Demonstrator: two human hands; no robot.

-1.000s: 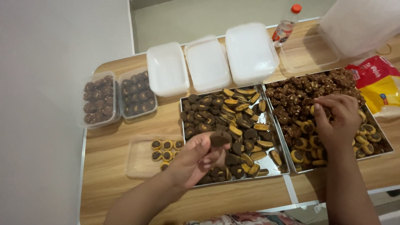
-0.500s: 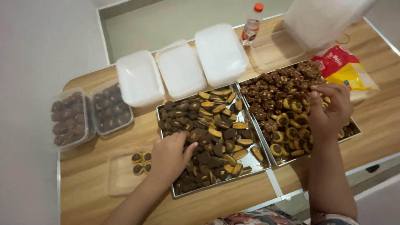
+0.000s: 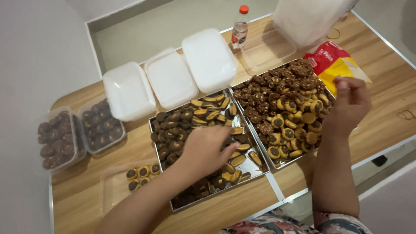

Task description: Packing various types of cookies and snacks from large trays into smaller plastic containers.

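Red-yellow packet lies right; left hand spread on cookies; right hand curled.

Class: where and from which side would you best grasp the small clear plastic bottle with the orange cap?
Probably grip the small clear plastic bottle with the orange cap around its slim body below the cap, coming from the side: it stands upright at the table's far edge.
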